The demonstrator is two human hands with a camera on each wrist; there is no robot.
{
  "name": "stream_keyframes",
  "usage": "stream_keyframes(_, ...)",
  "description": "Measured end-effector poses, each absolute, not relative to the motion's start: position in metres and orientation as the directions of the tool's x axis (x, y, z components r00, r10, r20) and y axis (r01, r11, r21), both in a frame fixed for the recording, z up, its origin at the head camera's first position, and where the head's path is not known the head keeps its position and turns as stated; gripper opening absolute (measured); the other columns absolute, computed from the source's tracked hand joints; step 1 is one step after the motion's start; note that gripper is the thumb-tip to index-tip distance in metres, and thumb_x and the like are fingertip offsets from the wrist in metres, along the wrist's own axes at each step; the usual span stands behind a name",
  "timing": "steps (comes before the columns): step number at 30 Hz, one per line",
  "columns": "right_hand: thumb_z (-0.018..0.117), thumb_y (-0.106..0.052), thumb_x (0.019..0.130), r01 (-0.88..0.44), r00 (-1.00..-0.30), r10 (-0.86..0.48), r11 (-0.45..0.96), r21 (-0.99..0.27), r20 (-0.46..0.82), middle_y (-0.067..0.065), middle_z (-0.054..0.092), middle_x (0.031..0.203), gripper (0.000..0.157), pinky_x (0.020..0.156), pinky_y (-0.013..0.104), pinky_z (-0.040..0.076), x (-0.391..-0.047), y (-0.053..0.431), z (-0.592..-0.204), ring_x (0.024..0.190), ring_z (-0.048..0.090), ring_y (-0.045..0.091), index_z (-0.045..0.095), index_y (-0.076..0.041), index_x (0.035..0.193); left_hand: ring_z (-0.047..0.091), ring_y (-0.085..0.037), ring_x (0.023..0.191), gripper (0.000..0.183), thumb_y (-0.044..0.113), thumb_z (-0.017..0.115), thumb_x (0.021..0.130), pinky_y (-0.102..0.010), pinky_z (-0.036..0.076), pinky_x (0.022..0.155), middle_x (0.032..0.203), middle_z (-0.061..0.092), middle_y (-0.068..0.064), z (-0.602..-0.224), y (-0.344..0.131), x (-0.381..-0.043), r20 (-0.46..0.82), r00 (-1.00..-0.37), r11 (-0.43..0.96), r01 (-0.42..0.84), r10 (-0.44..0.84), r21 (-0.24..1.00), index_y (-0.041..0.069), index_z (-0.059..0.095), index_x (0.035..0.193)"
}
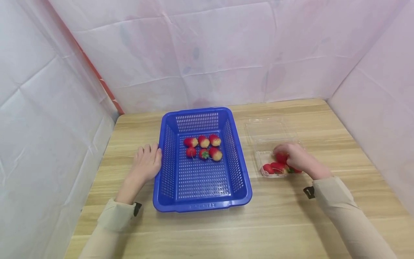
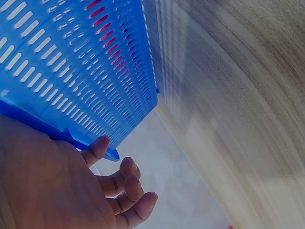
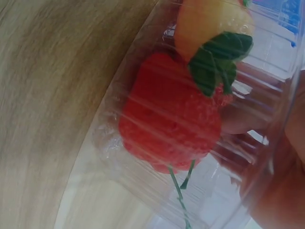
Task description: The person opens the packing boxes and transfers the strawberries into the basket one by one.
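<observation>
My left hand (image 1: 147, 162) rests against the left rim of a blue plastic basket (image 1: 203, 206), its fingers loosely bent. In the left wrist view, a fingertip touches the rim beside the slotted wall (image 2: 62, 81). Inside the basket lie several toy strawberries (image 1: 216, 154), red with pale ends, one with green leaves, plus a small round red fruit (image 1: 191, 152) with a stem. My right hand (image 1: 295, 156) reaches into a clear plastic clamshell box (image 1: 263, 158) and pinches a red strawberry (image 1: 281, 157). More red fruits (image 1: 267, 168) lie under it; one red fruit (image 3: 169, 114) shows through the box wall.
The box's transparent lid (image 1: 266, 128) lies folded back toward the rear of the wooden table (image 1: 207, 237). White sheets (image 1: 223, 54) hang behind and along both sides of the table.
</observation>
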State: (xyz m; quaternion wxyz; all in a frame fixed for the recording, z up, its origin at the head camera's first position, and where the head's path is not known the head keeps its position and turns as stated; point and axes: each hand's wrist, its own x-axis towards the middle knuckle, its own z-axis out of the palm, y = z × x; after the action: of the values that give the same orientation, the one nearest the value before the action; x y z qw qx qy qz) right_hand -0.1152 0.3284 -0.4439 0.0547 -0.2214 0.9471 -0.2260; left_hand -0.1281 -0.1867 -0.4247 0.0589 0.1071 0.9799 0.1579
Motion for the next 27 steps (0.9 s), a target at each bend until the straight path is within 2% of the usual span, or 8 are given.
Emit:
stream_keyframes(7,0.049,0.028,0.059,-0.383,-0.909,-0.417,0.813,-0.438,0.021,0.015,0.07,0.094,0.049,0.077,0.053,0.051,-0.1151,0.3297,-0.4402,0.087,0.062,0.034,0.073,0.002,0.093,0.037,-0.036,0.09,0.039,0.034,0.016,0.107,-0.044,0.031,0.073,0.098,0.041,-0.016,-0.4233,-0.1859,-0.1282,-0.084,-0.971,0.93,0.189,0.226,0.314,0.006,0.041,0.116)
stream_keyframes(12,0.05,0.027,0.058,-0.384,-0.911,-0.411,0.816,-0.432,0.031,0.013,0.069,0.091,0.048,0.07,0.045,0.048,-0.1154,0.331,-0.4401,0.081,0.058,0.03,0.072,0.0,0.09,0.037,-0.036,0.089,0.039,0.034,0.016,0.107,-0.044,0.031,0.072,0.098,0.041,-0.016,-0.4235,-0.1859,-0.1279,-0.085,-0.971,0.932,0.189,0.225,0.309,0.006,0.041,0.115)
stream_keyframes(19,0.049,0.027,0.059,-0.358,-0.921,-0.388,0.821,-0.445,0.026,0.017,0.068,0.092,0.048,0.075,0.053,0.049,-0.1154,0.3329,-0.4388,0.085,0.061,0.035,0.071,0.002,0.092,0.037,-0.036,0.089,0.038,0.034,0.016,0.107,-0.043,0.031,0.071,0.097,0.042,-0.017,-0.4234,-0.1856,-0.1273,-0.084,-0.971,0.933,0.187,0.223,0.307,0.006,0.041,0.114)
stream_keyframes(27,0.063,0.021,0.068,-0.369,-0.922,-0.383,0.822,-0.434,0.059,0.016,0.068,0.088,0.032,0.072,0.052,0.052,-0.1148,0.334,-0.4378,0.08,0.063,0.032,0.07,0.002,0.093,0.037,-0.036,0.088,0.038,0.034,0.016,0.107,-0.043,0.03,0.071,0.097,0.042,-0.016,-0.4237,-0.1855,-0.128,-0.079,-0.972,0.932,0.187,0.221,0.31,0.006,0.041,0.114)
